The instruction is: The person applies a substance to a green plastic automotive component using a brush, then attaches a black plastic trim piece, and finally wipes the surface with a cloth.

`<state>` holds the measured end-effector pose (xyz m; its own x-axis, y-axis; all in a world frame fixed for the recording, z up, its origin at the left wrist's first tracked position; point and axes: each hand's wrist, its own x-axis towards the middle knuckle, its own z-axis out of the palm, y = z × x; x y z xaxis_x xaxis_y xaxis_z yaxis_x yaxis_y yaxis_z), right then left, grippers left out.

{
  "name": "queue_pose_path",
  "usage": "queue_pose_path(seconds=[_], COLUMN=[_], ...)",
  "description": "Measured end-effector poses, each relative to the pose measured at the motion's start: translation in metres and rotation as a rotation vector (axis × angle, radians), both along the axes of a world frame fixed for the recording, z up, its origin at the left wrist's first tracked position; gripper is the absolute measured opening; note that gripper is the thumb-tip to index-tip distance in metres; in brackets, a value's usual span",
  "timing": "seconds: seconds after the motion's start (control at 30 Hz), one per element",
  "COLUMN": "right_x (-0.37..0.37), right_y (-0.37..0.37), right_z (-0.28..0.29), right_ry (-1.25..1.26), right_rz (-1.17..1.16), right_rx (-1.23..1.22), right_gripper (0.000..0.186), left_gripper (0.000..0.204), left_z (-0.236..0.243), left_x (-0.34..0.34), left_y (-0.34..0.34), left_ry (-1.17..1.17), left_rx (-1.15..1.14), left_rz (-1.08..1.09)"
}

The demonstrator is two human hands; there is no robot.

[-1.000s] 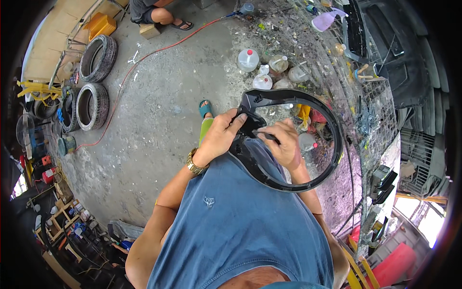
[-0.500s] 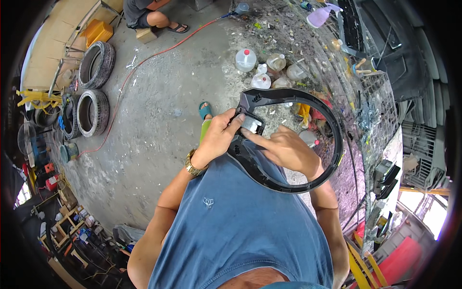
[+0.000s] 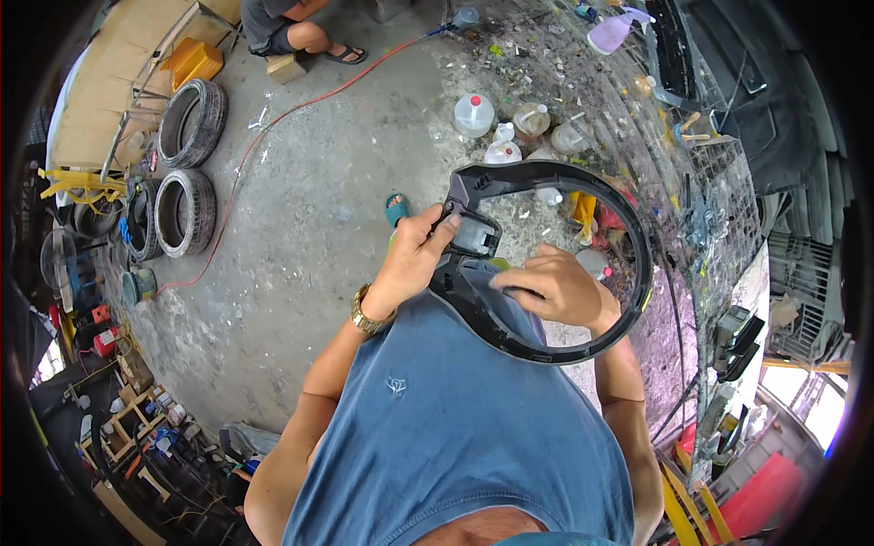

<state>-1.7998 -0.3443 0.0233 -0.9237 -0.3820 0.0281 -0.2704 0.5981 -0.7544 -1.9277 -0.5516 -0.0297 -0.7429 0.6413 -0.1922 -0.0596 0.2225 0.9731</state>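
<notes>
A black plastic trim ring (image 3: 642, 259), open at its left side, is held up before my blue shirt. A rectangular bracket with a grey inset (image 3: 475, 237) sits at the ring's left end. My left hand (image 3: 414, 250) is closed round the trim beside the bracket, thumb on top; a gold watch (image 3: 366, 311) is on that wrist. Inside the ring's opening, my right hand (image 3: 560, 287) is curled with fingers bent, apart from the bracket. A small dark edge shows under its fingers; what it is cannot be made out.
Plastic jugs (image 3: 473, 116) stand on the littered floor ahead. Tyres (image 3: 185, 212) lie at the left beside a red hose (image 3: 238, 177). Another person (image 3: 305, 36) sits low at the far left. A rough, stained worktop or panel (image 3: 719, 218) runs along the right.
My right hand has drawn back from the bracket, right and down, and its fingers have curled in. My left hand keeps its hold on the trim ring.
</notes>
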Motion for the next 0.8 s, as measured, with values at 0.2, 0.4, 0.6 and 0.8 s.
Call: queue_pose_path(seconds=[0.2, 0.4, 0.6, 0.8], right_x=[-0.002, 0.017, -0.005, -0.013], right_y=[-0.009, 0.006, -0.035, -0.052], right_z=[0.005, 0.012, 0.004, -0.008], right_ry=[0.03, -0.103, 0.068, 0.124], right_rz=[-0.028, -0.335, -0.594, -0.501], right_rx=[0.048, -0.01, -0.167, -0.098], right_gripper=[0.044, 0.028, 0.02, 0.018], left_gripper=[0.03, 0.027, 0.025, 0.027], left_z=[0.004, 0.026, 0.03, 0.02], left_x=[-0.003, -0.007, -0.005, -0.001], left_y=[-0.001, -0.004, -0.004, -0.005], left_ry=[-0.058, 0.06, -0.017, -0.059], left_rx=[0.065, 0.084, 0.009, 0.053], left_rz=[-0.064, -0.001, -0.05, -0.005])
